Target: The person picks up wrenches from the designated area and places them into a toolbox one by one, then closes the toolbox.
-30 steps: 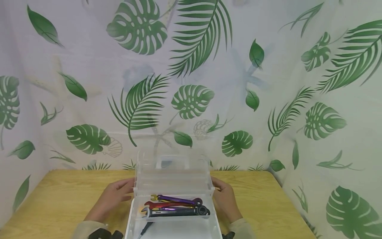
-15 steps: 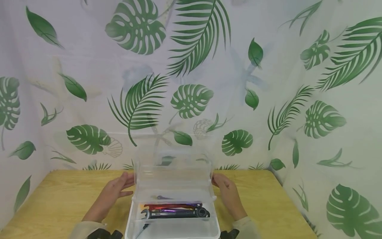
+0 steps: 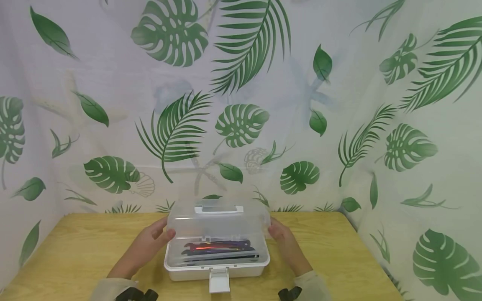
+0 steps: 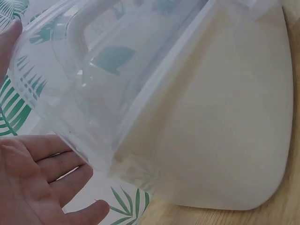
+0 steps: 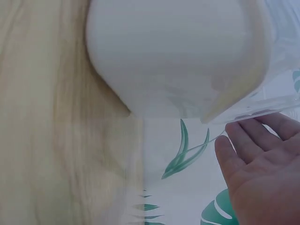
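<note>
A white toolbox [image 3: 180, 274] with a clear lid [image 3: 226, 221] sits on the table. The lid is tilted partway down, its white handle [image 3: 219, 210] at the top. Through it show several wrenches [image 3: 218, 247], one red, others dark. At the lid's left edge is my left hand [image 3: 144, 246], thumb in front and relaxed fingers behind; in the left wrist view the fingertips [image 4: 84, 161] meet the lid's edge. My right hand [image 3: 288, 246] is at the right edge, its gently bent fingers [image 5: 241, 138] touching the clear plastic. The right thumb is hidden in the right wrist view.
A white latch [image 3: 219, 280] hangs from the toolbox's front. The wooden table [image 3: 94, 246] extends to both sides. Behind it hangs a white sheet [image 3: 241, 83] printed with green leaves. Dark straps [image 3: 135, 294] circle the sleeve ends.
The toolbox has moved away from me, bringing its front and hanging latch into view. The lid has tipped forward over the wrenches. Both hands have stayed at its sides.
</note>
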Tool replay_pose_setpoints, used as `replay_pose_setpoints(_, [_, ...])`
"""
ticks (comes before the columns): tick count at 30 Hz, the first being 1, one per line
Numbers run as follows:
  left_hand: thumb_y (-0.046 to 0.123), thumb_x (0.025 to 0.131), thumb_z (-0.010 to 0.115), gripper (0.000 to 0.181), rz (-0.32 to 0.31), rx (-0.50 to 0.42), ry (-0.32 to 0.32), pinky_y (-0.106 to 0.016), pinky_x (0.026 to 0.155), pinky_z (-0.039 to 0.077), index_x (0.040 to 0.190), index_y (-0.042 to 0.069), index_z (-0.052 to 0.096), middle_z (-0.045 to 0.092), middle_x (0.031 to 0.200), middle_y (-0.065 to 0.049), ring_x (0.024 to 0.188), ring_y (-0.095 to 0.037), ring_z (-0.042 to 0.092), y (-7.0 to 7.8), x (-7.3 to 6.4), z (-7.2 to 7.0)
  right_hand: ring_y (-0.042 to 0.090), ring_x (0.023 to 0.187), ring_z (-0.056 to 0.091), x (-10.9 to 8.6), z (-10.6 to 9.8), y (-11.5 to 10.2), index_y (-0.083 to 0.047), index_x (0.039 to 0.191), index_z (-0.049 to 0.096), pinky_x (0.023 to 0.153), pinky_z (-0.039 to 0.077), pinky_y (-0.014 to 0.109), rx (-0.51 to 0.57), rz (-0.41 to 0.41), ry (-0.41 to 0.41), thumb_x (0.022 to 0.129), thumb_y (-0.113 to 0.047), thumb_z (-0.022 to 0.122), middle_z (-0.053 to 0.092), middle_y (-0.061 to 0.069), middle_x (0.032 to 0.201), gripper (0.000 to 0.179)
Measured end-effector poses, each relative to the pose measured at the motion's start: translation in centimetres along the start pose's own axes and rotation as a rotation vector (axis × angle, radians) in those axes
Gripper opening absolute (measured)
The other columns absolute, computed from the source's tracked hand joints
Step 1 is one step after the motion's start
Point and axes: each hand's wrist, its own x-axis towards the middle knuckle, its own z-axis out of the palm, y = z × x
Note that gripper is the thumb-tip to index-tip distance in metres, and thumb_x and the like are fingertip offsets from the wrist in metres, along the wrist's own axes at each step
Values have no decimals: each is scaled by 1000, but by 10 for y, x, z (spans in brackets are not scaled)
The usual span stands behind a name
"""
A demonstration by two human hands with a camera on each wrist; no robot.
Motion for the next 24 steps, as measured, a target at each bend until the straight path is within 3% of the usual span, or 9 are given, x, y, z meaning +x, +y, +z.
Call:
replay_pose_setpoints(2, [38,104,62,67,-8,8,-8,-71,114,33,160,9,39,35,164,-21,147,-52,33,-1,1,0,36,148,40,-1,1,0,0,152,47,122,29,55,-54,63,-11,107,-27,56,48,20,155,53])
replay_pose_setpoints(5, [34,102,67,70,-5,0,-20,-69,117,29,161,10,37,32,166,-19,150,-49,28,-5,2,-1,40,151,34,-4,1,-1,-12,155,48,121,21,68,-101,153,-18,99,-32,71,48,14,158,63])
replay_pose_setpoints(10, [33,94,77,70,16,34,21,-63,120,29,155,15,48,42,162,-12,151,-42,31,-12,4,-2,40,152,31,-5,-1,6,-22,158,45,119,23,69,-163,178,-48,94,-37,77,42,9,162,73])
replay_pose_setpoints(19, [50,84,83,86,-103,151,72,-65,116,34,155,18,49,45,159,-14,146,-45,38,-10,7,6,37,154,27,-5,-1,20,-26,162,35,121,24,64,-233,141,-87,98,-36,73,30,5,168,76])
replay_pose_setpoints(24, [51,84,82,87,-115,151,69,-62,115,38,156,18,47,43,160,-15,141,-50,44,-11,7,8,37,154,27,-6,0,22,-27,163,34,121,25,64,-241,156,-72,97,-40,73,31,3,167,77])
